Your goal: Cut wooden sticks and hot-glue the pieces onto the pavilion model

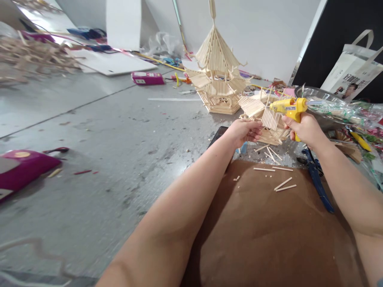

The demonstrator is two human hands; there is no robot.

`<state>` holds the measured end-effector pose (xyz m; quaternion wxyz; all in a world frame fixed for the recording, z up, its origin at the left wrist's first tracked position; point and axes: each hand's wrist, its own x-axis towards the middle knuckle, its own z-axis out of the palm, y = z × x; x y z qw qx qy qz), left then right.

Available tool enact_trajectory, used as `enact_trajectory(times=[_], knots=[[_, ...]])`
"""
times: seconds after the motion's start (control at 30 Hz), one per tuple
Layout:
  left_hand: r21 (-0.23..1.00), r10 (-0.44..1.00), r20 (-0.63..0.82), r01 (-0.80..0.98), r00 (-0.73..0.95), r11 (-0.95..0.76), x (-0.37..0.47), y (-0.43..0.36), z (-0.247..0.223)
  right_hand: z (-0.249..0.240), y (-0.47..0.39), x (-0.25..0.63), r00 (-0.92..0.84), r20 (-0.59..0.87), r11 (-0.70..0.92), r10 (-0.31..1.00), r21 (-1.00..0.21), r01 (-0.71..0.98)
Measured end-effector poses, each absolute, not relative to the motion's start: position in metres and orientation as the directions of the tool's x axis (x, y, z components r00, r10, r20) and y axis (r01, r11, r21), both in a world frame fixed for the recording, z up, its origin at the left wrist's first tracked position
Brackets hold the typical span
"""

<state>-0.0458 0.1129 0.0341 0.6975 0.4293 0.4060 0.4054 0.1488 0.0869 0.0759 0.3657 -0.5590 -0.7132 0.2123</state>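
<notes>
My right hand (308,129) is wrapped round the grip of a yellow hot glue gun (289,107). Its nozzle points left, just above a slatted wooden-stick panel (271,118). That panel sits on a low, unfinished-looking stick model (254,107). My left hand (245,132) has its fingers curled closed at the model's near left edge, by the panel; the exact contact is partly hidden. Short loose sticks (272,154) lie below the hands. Blue-handled pliers (318,183) rest beneath my right forearm. Behind stands a tall stick pagoda (220,77) with a pointed roof.
Brown sheeting (269,239) lies in front of me, with a dark phone-like object (219,134) near my left wrist. At right are a metal bowl (314,93), plastic-wrapped items and a white bag (348,71). Purple boxes (148,78) and stick piles (32,57) lie leftward on the grey floor.
</notes>
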Motion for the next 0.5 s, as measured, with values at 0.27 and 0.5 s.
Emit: enact_trajectory(times=[0.27, 0.5], knots=[[0.933, 0.915, -0.214, -0.207, 0.342, 0.295, -0.0465, 0.1135, 0.0341, 0.0751, 0.0858, 0.1482, -0.106, 0.293, 0.288, 0.950, -0.698, 0.656], [0.933, 0.916, -0.208, -0.212, 0.342, 0.291, -0.0473, 0.1123, 0.0350, 0.0771, 0.0835, 0.1471, -0.108, 0.301, 0.293, 0.947, -0.684, 0.668]])
